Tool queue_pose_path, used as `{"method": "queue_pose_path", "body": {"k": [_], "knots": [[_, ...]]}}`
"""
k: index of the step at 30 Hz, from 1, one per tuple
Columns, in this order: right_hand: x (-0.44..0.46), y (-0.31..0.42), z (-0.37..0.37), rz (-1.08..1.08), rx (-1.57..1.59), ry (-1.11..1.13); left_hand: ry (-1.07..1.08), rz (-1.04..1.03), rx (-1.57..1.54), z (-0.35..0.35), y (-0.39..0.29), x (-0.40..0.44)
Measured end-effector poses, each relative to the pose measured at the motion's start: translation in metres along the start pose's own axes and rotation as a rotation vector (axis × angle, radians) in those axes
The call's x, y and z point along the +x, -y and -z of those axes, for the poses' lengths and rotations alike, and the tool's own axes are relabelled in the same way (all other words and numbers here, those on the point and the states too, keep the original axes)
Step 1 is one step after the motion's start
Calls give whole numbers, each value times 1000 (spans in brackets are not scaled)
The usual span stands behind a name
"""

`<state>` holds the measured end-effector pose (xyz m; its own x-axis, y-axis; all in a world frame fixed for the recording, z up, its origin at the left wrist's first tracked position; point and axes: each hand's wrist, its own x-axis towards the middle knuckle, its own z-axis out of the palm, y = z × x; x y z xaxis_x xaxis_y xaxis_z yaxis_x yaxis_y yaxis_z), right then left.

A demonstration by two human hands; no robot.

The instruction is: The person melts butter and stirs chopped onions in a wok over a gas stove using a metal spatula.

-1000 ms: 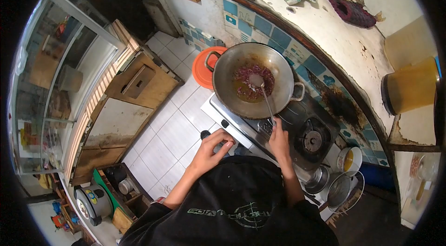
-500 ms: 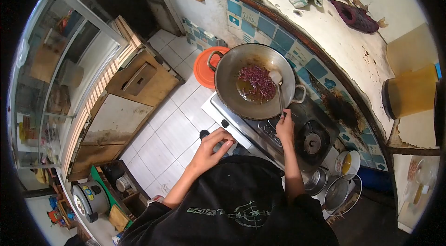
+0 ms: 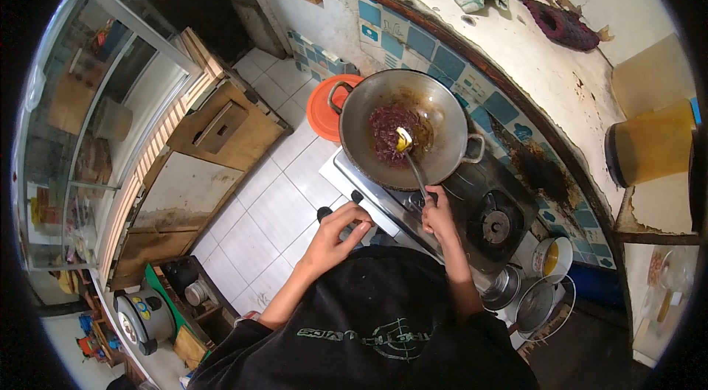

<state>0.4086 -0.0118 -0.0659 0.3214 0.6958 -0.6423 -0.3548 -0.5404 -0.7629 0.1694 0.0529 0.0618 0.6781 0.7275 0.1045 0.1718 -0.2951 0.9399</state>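
Observation:
A large metal wok (image 3: 451, 106) with two loop handles sits on the stove's left side. In it, reddish-purple chopped pieces (image 3: 387, 124) lie in brown oil. My right hand (image 3: 438, 213) is wrapped round the handle of a long metal spatula (image 3: 414, 169), whose head is among the pieces near the wok's middle. My left hand (image 3: 341, 237) hovers in front of the stove's left front edge, fingers curled towards the thumb; whether anything small is between them is hidden.
The second burner (image 3: 495, 228) is to the right. Beyond it stand a white bowl with yellow contents (image 3: 558, 257), a metal pot (image 3: 501, 285) and a strainer (image 3: 536, 309). An orange lid (image 3: 320, 111) is left of the wok. A wooden cabinet (image 3: 192, 183) stands at left.
My right hand moved the spatula right, then back left to the wok's middle, and the purple pieces shifted left. My left hand stayed in place.

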Motion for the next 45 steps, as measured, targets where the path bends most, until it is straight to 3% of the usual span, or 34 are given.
{"method": "queue_pose_path", "body": {"k": [10, 13, 16, 19, 28, 34, 37, 40, 43, 45], "knots": [[-14, -3, -3, 12, -17, 34, -4, 10, -14, -2, 1, 0], [-12, -8, -1, 92, -249, -11, -3, 15, -5, -1, 1, -1], [-6, -27, 2, 668, -646, -154, -4, 20, -3, 0, 1, -2], [-39, 12, -9, 340, -653, -105, -10, 17, -1, 0, 1, -4], [-37, 2, -7, 410, -765, -165, 3, 15, -5, 0, -2, -4], [-23, -13, -2, 330, -810, -160, 8, 16, -5, 0, 0, -6], [-18, -19, 0, 411, -768, -210, 2, 16, -8, 1, 0, -7], [2, -40, 9, 681, -751, -266, -1, 21, -5, -1, 0, -7], [-7, -5, 7, -42, -272, -95, 1, 29, 1, 0, -2, -7], [-3, 2, 13, -144, 92, 26, 2, 31, 0, -2, -1, -6]]}}
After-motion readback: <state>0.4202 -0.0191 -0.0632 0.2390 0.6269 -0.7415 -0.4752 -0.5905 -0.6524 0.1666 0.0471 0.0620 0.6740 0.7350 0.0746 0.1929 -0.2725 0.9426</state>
